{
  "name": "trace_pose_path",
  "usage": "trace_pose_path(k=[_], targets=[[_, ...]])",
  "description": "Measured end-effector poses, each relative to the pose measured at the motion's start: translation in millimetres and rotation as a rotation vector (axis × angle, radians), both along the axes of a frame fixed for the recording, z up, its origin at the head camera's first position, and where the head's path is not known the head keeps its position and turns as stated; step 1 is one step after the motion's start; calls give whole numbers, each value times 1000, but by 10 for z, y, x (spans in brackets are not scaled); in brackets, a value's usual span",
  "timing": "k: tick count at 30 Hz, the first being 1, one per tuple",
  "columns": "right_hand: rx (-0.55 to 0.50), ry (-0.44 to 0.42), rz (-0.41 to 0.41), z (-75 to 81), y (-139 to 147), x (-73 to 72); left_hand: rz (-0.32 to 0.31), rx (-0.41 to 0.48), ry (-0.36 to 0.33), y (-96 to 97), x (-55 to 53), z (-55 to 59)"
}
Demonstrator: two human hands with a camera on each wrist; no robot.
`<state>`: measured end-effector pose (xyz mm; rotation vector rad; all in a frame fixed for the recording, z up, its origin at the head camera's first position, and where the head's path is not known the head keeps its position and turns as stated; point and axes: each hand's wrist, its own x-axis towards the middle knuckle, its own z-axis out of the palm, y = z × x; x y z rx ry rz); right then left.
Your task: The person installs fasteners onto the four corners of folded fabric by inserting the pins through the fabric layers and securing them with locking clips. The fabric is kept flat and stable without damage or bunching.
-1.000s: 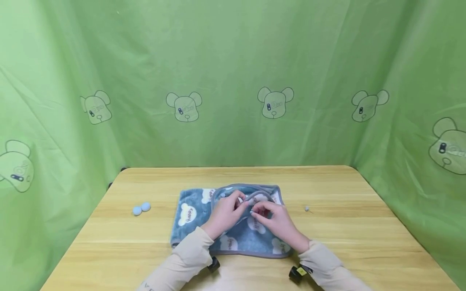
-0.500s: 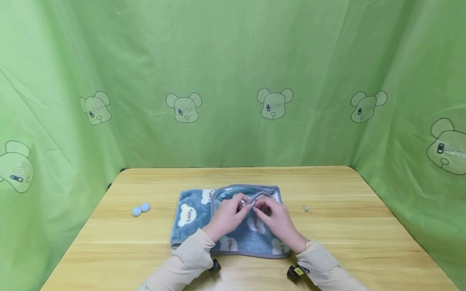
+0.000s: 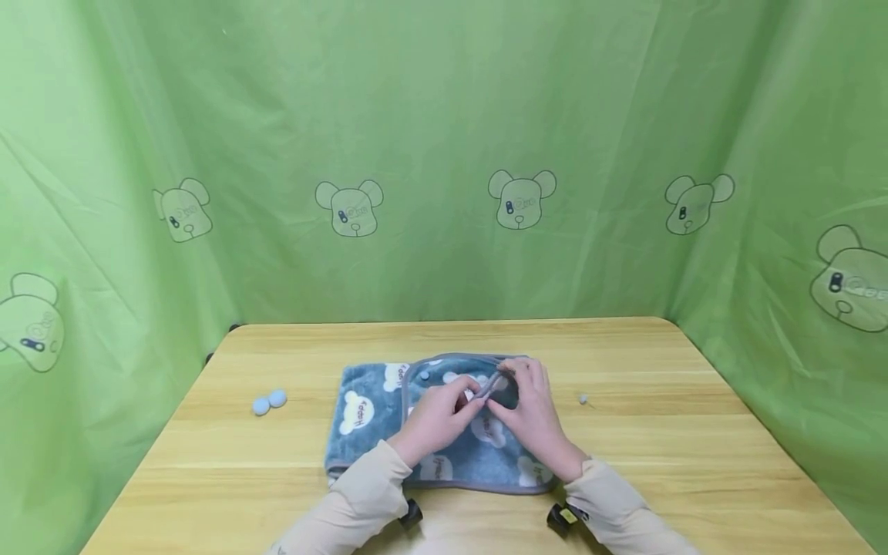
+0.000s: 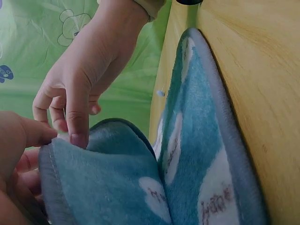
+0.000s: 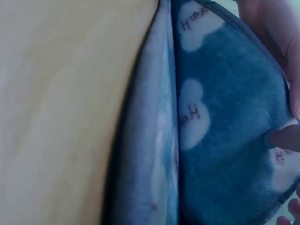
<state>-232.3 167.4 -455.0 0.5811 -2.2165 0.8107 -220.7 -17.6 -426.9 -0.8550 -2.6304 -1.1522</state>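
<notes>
Head view: I have the teal blanket (image 3: 479, 459) lying folded on the wooden table (image 3: 694, 462), around the middle of its width, with bear shapes and lettering on the pile. Left hand (image 3: 437, 412): thumb and fingers pinch the grey trim (image 3: 489, 384) of a raised flap. Right hand (image 3: 533, 408): clasped on the same flap a little farther along, thumb against one face and fingers past the edge; the wrist views agree. The two hands are near each other. A small blue bead (image 3: 425, 376) rests on the blanket, left of the grip. I log two pale blue balls (image 3: 277, 398) side by side at left, a tiny greyish piece (image 3: 583, 399) at right, and a green curtain (image 3: 430, 116) behind.
</notes>
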Motion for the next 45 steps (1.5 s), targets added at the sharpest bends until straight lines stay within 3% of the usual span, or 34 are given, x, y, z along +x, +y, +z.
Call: trace_pose_path(k=[11,27,32,39,45], targets=[[-20,-116,79,47,26,21,-39,-40,-1,-2,22,25],[28,-84,123,60,54,29,-80,-149,-59,-188,30,180],[26,-91,133,76,47,47,-19,-171,-27,-419,30,183],[25,-91,141,78,30,51,117,-161,36,-960,-30,138],[23,-104,146,77,30,56,250,-204,-30,-1450,-82,52]])
